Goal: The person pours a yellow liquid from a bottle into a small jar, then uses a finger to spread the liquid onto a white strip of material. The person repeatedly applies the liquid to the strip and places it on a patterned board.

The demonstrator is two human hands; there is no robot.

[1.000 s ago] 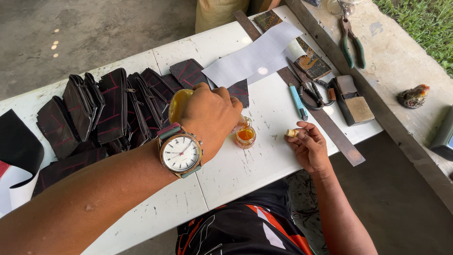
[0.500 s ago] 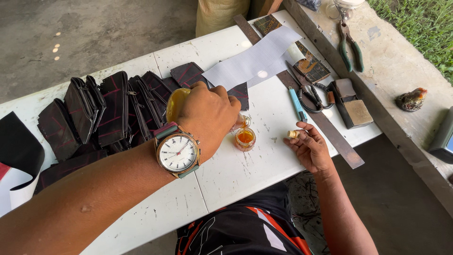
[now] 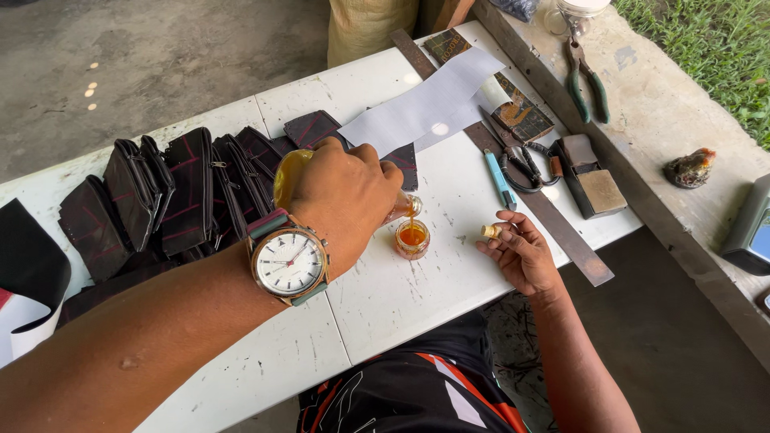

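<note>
My left hand (image 3: 345, 196), with a wristwatch (image 3: 289, 261) on the wrist, grips a tilted bottle of yellow-amber liquid (image 3: 287, 174). An orange stream runs from its neck into a small clear cup (image 3: 412, 239) standing on the white table (image 3: 401, 305). My right hand (image 3: 520, 252) rests at the table's front edge, to the right of the cup, and pinches a small cork-like stopper (image 3: 489, 232) between its fingertips.
Several dark pouches (image 3: 172, 196) stand in a row at the left. A grey sheet (image 3: 429, 108), a long metal ruler (image 3: 553, 220), a blue pen (image 3: 499, 178), scissors (image 3: 521, 164) and a block (image 3: 592, 183) lie at the right. Green pliers (image 3: 587, 76) lie on the concrete ledge.
My left hand has tipped the bottle further, and orange liquid now runs into the small cup. My right hand with the stopper has stayed in place.
</note>
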